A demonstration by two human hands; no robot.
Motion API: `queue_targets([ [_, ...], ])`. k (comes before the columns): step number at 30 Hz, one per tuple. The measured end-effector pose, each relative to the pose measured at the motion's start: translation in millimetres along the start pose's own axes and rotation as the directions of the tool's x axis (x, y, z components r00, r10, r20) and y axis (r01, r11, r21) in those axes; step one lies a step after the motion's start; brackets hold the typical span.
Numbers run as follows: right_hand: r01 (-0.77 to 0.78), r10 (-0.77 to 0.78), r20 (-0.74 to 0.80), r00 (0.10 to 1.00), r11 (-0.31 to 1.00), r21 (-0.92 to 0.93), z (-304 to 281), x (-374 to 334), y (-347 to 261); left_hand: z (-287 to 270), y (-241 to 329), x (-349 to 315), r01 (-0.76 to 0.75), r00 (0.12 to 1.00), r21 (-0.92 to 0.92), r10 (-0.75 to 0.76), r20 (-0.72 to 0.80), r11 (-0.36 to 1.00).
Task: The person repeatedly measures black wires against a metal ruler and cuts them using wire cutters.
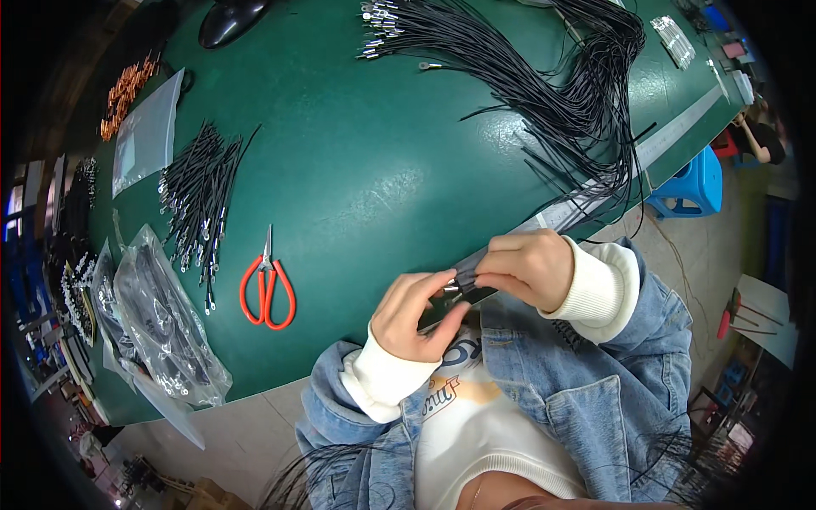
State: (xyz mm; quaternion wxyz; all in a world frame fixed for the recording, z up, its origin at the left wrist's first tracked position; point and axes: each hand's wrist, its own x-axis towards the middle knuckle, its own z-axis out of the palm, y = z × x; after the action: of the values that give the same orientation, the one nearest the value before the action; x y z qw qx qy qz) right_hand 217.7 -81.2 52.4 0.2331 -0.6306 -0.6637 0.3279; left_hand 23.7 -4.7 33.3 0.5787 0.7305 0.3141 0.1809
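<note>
Near the front edge of the table, my two hands meet over a small bundle of black wires with silvery metal ends [451, 289]. My right hand [531, 265] pinches the black part between thumb and fingertips. My left hand [412, 316] curves around the metal ends, its index fingertip up against them and its thumb apart below. The fingers hide most of the bundle, so I cannot tell how many wires are in it. Left of my hands lie red-handled scissors [268, 289], blades pointing away from me.
A large bundle of long black wires [586, 93] with ring terminals spreads across the far right, over a long metal ruler [680, 127]. At left lie short black wires [204, 195], clear plastic bags [161, 314] and copper-coloured pieces [127, 95]. A blue stool [693, 185] stands beyond the right edge.
</note>
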Motion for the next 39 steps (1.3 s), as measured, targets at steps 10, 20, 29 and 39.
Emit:
queue_targets([
  [10, -0.019, 0.02, -0.053, 0.998, 1.0, 0.025, 11.1, 3.4, 6.5, 2.9, -19.5, -3.5, -0.461, 0.872, 0.511, 0.476, 0.112, 0.725],
  [20, -0.082, 0.089, 0.068, 0.994, 0.993, -0.086, -7.7, 1.1, 2.3, 8.6, -24.2, -11.4, -0.474, 0.854, 0.64, 0.494, 0.166, 0.605],
  [29, 0.055, -0.031, 0.143, 0.989, 0.984, -0.168, -8.8, 1.2, 17.0, 12.3, -23.6, -11.2, -0.501, 0.833, 0.563, 0.542, 0.108, 0.657],
  [39, 0.017, -0.02, 0.119, 0.993, 1.0, 0.021, -11.2, 2.1, 19.8, 20.2, -28.2, -11.8, -0.483, 0.828, 0.555, 0.559, 0.039, 0.677],
])
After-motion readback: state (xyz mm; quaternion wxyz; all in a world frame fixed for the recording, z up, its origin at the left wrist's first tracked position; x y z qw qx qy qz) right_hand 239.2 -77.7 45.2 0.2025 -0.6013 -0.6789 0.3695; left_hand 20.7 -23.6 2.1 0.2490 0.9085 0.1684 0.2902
